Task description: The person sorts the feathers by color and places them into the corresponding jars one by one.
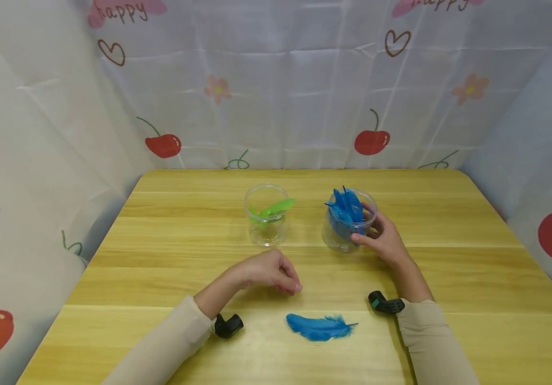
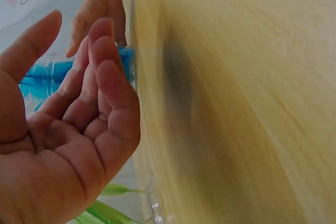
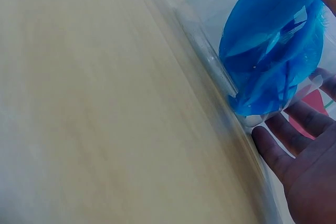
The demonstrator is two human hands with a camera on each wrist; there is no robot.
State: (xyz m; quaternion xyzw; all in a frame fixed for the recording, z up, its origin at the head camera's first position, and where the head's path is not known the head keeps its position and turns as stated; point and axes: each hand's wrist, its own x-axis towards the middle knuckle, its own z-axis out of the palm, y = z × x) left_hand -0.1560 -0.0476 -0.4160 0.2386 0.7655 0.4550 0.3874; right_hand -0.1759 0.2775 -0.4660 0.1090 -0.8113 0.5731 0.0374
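My right hand (image 1: 381, 238) holds a clear plastic cup (image 1: 335, 243) on the right, thumb at the near side and fingers around the far side. Several blue feathers (image 3: 273, 45) stand inside it, some tips rising over the rim. Nothing is in my left hand (image 1: 271, 270), which hangs over the table with loosely bent fingers (image 2: 118, 93), thumb apart from them in the left wrist view. In front of it, a single blue feather (image 1: 321, 327) lies flat on the table, its quill to the right.
A second clear cup (image 1: 267, 238) with green feathers (image 1: 276, 207) stands to the left of the held one. Both are on a wooden table (image 1: 160, 256). Behind the table hangs a white printed curtain (image 1: 276, 117). Black wrist cameras (image 1: 227, 326) sit at both sleeves.
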